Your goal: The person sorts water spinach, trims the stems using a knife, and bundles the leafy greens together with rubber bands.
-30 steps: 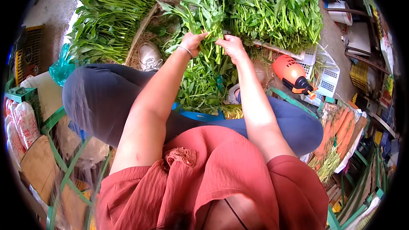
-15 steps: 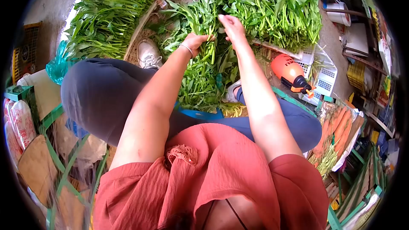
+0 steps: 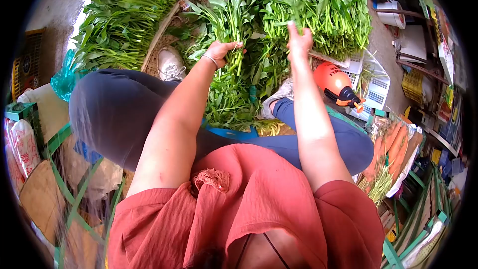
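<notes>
My left hand [image 3: 223, 53] is wrapped round a bunch of leafy greens [image 3: 230, 22], with the leaves pointing away from me and the stems below the fist. To its right, my right hand [image 3: 299, 41] reaches to the near edge of the large pile of greens [image 3: 318, 12]; its fingers are apart and I see nothing in them. Loose greens [image 3: 226, 99] lie below my left hand, between my legs. Another pile of greens [image 3: 132, 20] lies at the upper left.
An orange spray bottle [image 3: 332, 77] stands beside a white plastic crate [image 3: 377, 87] on the right. Carrots [image 3: 397, 147] lie lower down there. A teal plastic bag [image 3: 63, 77] is by my left knee. A white bucket [image 3: 391, 12] is at the upper right.
My right hand has left the bunch and moved right to the large pile, its fingers spreading. My left hand has kept the bunch and shifted slightly left.
</notes>
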Action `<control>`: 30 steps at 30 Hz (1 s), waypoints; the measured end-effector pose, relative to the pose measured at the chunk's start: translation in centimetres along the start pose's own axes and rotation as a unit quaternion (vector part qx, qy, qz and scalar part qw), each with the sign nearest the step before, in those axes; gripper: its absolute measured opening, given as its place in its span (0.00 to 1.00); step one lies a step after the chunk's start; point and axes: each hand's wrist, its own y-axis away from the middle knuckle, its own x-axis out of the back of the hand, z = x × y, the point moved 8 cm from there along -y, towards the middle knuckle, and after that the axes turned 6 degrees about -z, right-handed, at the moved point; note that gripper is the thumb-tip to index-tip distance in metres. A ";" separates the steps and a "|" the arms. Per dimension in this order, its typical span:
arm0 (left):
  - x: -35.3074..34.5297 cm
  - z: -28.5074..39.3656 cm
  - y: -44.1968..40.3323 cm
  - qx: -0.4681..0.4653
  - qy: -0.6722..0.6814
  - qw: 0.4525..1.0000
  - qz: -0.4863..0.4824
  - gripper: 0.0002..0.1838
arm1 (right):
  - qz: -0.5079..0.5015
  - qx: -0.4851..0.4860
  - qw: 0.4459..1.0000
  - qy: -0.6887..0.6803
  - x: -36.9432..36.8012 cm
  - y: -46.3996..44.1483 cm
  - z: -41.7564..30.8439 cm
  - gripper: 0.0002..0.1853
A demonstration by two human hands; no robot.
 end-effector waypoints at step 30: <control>-0.2 1.0 0.8 -0.044 0.005 0.998 0.048 0.12 | -0.143 -0.103 0.965 -0.193 -9.5 4.7 2.1 0.14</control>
